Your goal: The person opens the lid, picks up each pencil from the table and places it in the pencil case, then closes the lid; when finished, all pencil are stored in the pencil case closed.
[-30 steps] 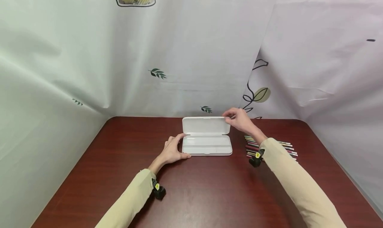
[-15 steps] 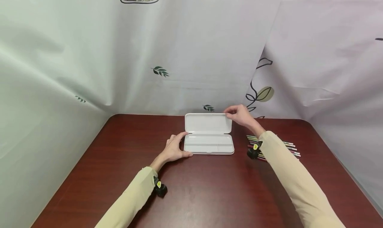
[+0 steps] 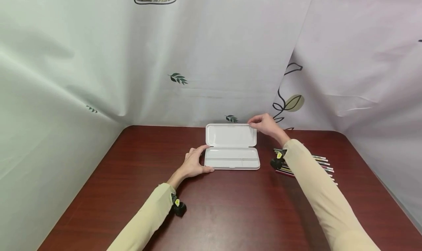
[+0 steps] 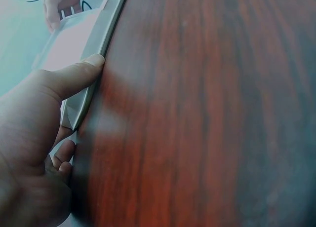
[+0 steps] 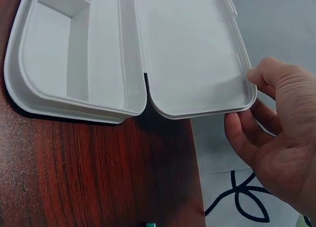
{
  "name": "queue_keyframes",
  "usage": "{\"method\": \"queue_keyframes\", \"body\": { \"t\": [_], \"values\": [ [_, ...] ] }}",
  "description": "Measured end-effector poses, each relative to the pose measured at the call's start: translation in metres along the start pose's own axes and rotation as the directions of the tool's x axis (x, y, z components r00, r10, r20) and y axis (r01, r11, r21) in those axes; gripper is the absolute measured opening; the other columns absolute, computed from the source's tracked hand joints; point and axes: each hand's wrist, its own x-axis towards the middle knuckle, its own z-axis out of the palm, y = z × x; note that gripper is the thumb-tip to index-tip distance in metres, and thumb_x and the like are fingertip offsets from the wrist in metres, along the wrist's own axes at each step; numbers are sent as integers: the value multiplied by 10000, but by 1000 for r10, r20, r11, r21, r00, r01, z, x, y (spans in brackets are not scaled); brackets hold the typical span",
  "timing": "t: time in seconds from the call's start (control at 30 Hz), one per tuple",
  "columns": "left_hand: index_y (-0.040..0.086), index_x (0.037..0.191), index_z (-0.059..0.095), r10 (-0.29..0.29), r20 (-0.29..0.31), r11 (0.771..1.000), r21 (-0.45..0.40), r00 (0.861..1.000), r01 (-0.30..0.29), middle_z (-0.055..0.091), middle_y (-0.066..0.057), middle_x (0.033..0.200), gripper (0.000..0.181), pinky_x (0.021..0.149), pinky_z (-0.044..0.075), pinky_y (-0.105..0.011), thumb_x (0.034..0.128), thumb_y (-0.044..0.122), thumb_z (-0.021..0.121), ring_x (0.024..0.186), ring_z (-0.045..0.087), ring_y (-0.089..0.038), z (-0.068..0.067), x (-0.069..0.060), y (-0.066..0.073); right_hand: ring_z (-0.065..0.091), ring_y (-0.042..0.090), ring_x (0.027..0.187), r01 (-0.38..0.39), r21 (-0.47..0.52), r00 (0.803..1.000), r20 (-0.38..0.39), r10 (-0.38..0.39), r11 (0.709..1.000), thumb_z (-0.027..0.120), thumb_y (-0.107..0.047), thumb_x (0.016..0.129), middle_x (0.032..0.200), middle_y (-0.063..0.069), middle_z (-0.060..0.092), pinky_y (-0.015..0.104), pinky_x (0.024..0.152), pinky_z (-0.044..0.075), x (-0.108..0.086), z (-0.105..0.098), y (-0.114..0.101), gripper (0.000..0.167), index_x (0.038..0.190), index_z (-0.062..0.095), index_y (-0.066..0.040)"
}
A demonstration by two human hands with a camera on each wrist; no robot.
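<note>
A white pencil case [image 3: 232,164] lies near the back of the table with its lid [image 3: 230,135] raised on the hinge. Its base has several compartments, with nothing in them. My left hand [image 3: 192,164] grips the left end of the base, thumb [image 4: 81,78] on the front edge and fingers round the far side. By its upper right corner, my right hand [image 3: 266,126] pinches the lid; in the right wrist view the thumb [image 5: 269,74] lies on the inner side and the fingers behind. Several pencils [image 3: 321,163] lie right of the case, partly hidden under my right forearm.
The reddish-brown wooden table [image 3: 230,210] ends at a pale printed curtain [image 3: 211,60] just behind the case. More curtain hangs along the left and right sides. Each wrist carries a small black camera, such as the left one [image 3: 179,209].
The whole scene shifts slightly right and up in the head view. Both hands keep their hold on the case, and the lid stays raised, tipped perhaps slightly further back.
</note>
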Motion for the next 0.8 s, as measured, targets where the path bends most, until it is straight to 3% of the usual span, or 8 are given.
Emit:
{"method": "queue_keyframes", "body": {
  "t": [0.2,0.43,0.6,0.8],
  "values": [
    [111,1454,487,10,-4,1000,-9,1000,-10,601,-102,1158,891,932,307,-479,694,302,912,1083,454,-287,-1,1,1,660,288,885,-20,22,1000,3,20,1000,626,-106,969,1110,201,694,521,842,513,1,-1,2,223,1104,732,36],
    [108,1455,482,10,-12,1000,-2,1000,-10,601,-101,1158,897,940,308,-483,692,308,910,1085,458,-282,-3,1,2,659,290,892,44,23,999,-1,-44,999,656,-98,945,1074,176,703,440,801,534,-13,-13,-2,209,1090,735,31],
    [111,1458,480,-2,-1,1000,-8,1000,2,596,-105,1148,897,947,303,-485,693,306,908,1093,457,-283,-4,-2,1,624,210,919,76,12,996,-38,-75,997,677,-126,931,1099,140,696,280,780,481,-35,-25,0,220,1102,733,2],
    [115,1459,478,6,-9,1000,0,1000,-6,597,-109,1148,899,946,306,-490,694,316,907,1100,458,-289,-7,1,3,620,160,857,148,-10,982,-118,-148,989,682,-112,936,1062,156,706,214,716,476,-79,-45,5,178,1062,732,3]
  ]
}}
